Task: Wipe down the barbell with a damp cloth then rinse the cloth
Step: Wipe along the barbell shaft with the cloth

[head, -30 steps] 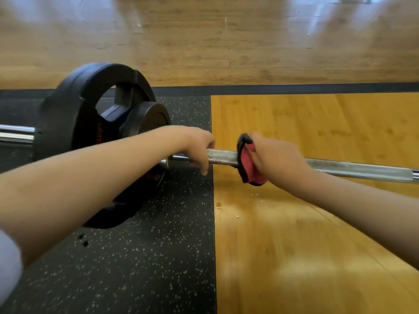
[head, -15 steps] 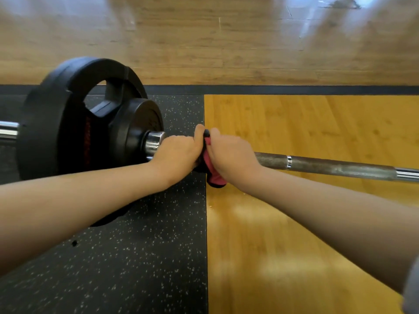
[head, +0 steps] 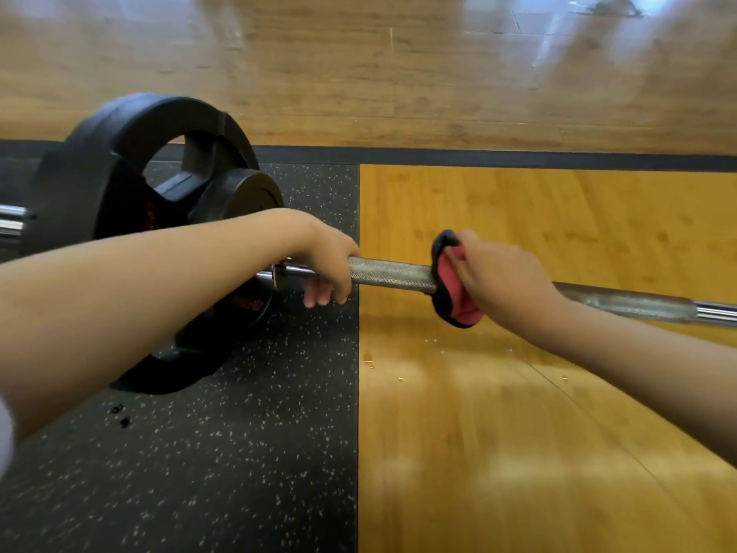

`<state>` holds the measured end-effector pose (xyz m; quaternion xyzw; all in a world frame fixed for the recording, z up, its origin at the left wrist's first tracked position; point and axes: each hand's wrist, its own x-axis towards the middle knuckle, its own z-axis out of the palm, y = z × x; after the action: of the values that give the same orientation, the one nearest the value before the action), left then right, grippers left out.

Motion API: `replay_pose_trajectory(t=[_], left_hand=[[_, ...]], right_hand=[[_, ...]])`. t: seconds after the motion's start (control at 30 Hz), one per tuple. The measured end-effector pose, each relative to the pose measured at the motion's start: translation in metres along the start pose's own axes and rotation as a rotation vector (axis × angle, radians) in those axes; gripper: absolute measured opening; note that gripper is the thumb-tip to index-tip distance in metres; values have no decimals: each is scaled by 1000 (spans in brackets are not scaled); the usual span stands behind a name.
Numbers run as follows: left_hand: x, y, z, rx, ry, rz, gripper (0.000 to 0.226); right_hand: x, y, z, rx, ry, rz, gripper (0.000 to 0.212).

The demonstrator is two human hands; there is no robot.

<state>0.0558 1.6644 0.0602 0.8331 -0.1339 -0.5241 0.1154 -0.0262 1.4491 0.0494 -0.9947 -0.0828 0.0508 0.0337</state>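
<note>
Rubber mat (head: pixel 199 472) bears black plates (head: pixel 119 173) beside the left grip (head: pixel 323 265) clasping the barbell (head: pixel 391 273); right grip (head: pixel 506 281) clutches the cloth (head: pixel 454 301) round it.

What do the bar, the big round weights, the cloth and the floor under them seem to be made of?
Bar: metal, likely steel; grey, with a fine cross-hatched grip texture and shiny smooth stretches.
Weights: matte black, probably rubber-coated.
Cloth: soft fabric, pink with a dark edge.
Floor: a speckled black mat, likely rubber, beside glossy yellow wood boards.
</note>
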Motion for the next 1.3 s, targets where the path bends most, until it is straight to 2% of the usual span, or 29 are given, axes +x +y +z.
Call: replay_pose_trajectory(t=[0.1, 0.2, 0.27, 0.37, 0.43, 0.5, 0.6, 0.7, 0.83, 0.93, 1.0, 1.1, 1.13, 1.23, 1.3], left_hand=[[-1, -1, 0, 71, 20, 38, 44], [-8, -1, 6, 210, 170, 52, 44], [-14, -3, 20, 350, 378, 55, 45], [-13, -12, 53, 596, 872, 76, 54], [-13, -16, 66, 699, 1072, 105, 57], [-17, -15, 65, 626, 995, 92, 58], [-26, -6, 46, 430, 691, 71, 68], [-23, 3, 21, 218, 364, 2, 66], [-12, 6, 8, 256, 238, 4, 62], [-1, 1, 5, 33, 15, 13, 50], [0, -3, 2, -13, -33, 18, 44], [-5, -4, 9, 177, 143, 46, 45], [-9, -4, 17, 266, 272, 50, 46], [-13, -10, 52, 544, 823, 79, 51], [-12, -14, 68, 649, 1013, 88, 62]], right_hand=[[-8, 18, -2, 44, 17, 41, 24], [-6, 4, -1, 40, 38, -1, 26], [-1, -17, -1, 71, 53, -40, 25], [14, -65, 5, 116, 79, -102, 22], [22, -92, 11, 129, 108, -112, 16], [26, -100, 15, 135, 129, -112, 12], [27, -88, 15, 67, 96, -158, 20], [24, -73, 13, 41, 60, -192, 21], [13, -38, 8, 37, 7, -103, 19], [1, -3, 5, 53, 20, -37, 22], [-5, 9, 4, 54, 33, -15, 25], [-4, 1, 2, 71, 25, -2, 28], [-2, -7, 2, 76, 23, -10, 28], [9, -42, 4, 80, 27, -63, 27], [17, -71, 8, 96, 49, -95, 26]])
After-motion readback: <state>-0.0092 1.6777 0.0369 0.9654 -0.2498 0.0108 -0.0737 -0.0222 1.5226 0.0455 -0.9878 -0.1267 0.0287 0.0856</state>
